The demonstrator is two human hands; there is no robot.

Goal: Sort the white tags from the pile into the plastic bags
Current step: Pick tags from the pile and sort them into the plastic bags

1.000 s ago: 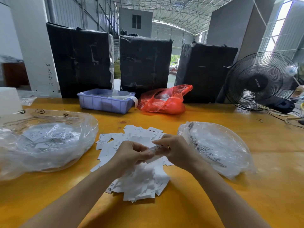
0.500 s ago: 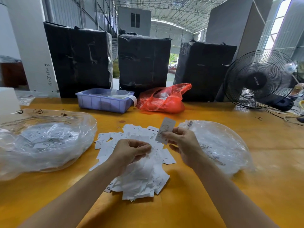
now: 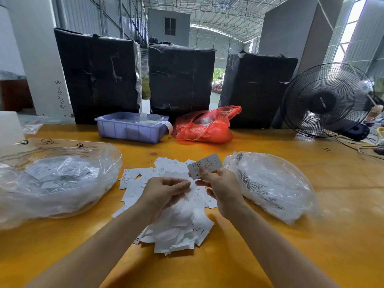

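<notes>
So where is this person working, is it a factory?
Probably a warehouse or packing workshop: a high metal roof, big black-wrapped bales behind the table, and a pile of white tags being sorted.
</notes>
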